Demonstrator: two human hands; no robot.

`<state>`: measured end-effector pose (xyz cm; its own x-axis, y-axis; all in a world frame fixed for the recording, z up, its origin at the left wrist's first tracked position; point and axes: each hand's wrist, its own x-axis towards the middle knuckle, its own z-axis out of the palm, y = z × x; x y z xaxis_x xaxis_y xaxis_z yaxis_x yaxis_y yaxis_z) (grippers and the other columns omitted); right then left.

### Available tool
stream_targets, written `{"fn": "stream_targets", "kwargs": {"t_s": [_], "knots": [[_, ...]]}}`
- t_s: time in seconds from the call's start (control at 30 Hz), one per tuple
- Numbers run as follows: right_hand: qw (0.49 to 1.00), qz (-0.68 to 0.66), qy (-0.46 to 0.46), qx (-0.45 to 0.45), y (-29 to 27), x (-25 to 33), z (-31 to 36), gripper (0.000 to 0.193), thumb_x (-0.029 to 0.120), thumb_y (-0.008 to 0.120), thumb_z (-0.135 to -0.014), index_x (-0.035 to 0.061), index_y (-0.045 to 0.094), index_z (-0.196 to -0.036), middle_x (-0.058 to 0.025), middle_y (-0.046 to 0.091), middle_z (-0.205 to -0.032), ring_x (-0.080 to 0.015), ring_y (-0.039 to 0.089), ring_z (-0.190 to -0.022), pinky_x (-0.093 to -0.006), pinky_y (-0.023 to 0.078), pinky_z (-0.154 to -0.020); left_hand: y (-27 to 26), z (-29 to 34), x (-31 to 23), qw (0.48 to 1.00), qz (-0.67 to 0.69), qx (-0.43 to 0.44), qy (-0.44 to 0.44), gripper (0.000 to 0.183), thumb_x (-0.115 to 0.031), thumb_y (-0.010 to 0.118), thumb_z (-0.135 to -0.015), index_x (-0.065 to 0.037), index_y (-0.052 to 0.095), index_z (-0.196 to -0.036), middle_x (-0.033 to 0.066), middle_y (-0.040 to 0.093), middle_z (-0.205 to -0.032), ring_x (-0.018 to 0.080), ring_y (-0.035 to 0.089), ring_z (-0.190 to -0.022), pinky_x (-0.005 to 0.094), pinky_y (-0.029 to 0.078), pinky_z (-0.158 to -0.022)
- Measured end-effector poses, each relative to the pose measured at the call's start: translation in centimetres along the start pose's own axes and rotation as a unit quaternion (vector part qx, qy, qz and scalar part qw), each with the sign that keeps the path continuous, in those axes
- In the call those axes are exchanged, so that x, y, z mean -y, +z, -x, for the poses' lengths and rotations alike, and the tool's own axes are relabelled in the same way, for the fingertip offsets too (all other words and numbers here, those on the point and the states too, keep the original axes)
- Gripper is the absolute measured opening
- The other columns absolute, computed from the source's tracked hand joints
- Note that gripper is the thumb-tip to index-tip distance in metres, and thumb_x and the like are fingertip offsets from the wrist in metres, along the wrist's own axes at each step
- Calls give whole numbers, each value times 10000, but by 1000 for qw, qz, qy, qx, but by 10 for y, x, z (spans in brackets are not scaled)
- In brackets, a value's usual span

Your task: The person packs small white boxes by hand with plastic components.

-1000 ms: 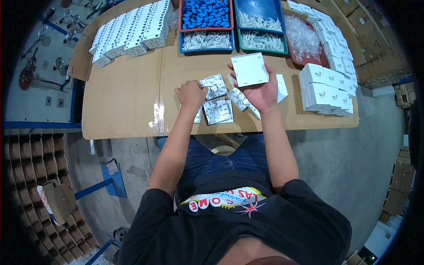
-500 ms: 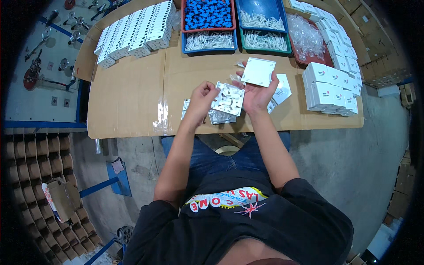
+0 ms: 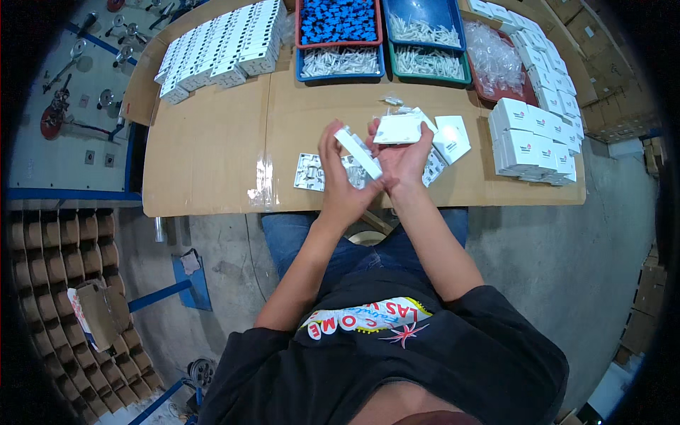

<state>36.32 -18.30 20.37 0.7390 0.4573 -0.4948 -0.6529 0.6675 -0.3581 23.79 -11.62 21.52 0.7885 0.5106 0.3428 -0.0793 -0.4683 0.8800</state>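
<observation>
My left hand (image 3: 341, 185) grips a white square switch-type plate (image 3: 359, 153), tilted so that its edge shows. My right hand (image 3: 405, 161) is closed round another white square cover (image 3: 398, 129), its smooth face up, just right of the first. The two hands are close together above the near edge of the table. Under and left of my left hand lies a white frame with cut-outs (image 3: 309, 172). Right of my right hand rest a flat white piece (image 3: 453, 138) and a partly hidden openwork part (image 3: 433, 167).
Small clear bags of parts (image 3: 393, 101) lie beyond my hands. At the back stand trays of blue pieces (image 3: 337, 23) and white plugs (image 3: 338, 64). Stacked white units (image 3: 219, 49) are at left, small white boxes (image 3: 528, 142) and a tray of clear bags (image 3: 492, 60) at right.
My left hand has turned its plate from openwork side up to edge-on and moved right, toward my right hand. The cover in my right hand has tilted and come slightly nearer.
</observation>
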Motion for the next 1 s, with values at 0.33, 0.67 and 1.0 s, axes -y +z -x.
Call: {"fn": "stream_targets", "kwargs": {"t_s": [0.33, 0.67, 1.0], "knots": [[983, -111, 139, 40, 45, -7, 62, 665, 426, 565, -1021, -59, 320, -1405, -303, 393, -1387, -522, 450, -1320, -625, 407, -1151, -50, -15, -23, 864, 401, -227, -201, 805, -725, 328, -1010, -123, 350, -1544, 178, 609, -1223, 296, 655, -1109, 444, 539, -965], [798, 461, -233, 311, 27, -21, 66, 697, 329, 796, -893, -13, 490, -1418, -195, 581, -1341, -342, 632, -1196, -417, 503, -1033, -53, -9, -14, 777, 554, -149, -259, 712, -532, 298, -976, -132, 427, -1551, 140, 587, -1399, 294, 566, -1269, 470, 460, -1074], [609, 606, -376, 347, 26, -32, 73, 663, 272, 883, -783, 69, 637, -1364, -194, 570, -1404, -326, 627, -1220, -393, 522, -992, -52, -11, -27, 794, 526, -177, -247, 682, -515, 179, -1054, -97, 471, -1506, 128, 631, -1297, 238, 615, -1176, 384, 505, -1017]]}}
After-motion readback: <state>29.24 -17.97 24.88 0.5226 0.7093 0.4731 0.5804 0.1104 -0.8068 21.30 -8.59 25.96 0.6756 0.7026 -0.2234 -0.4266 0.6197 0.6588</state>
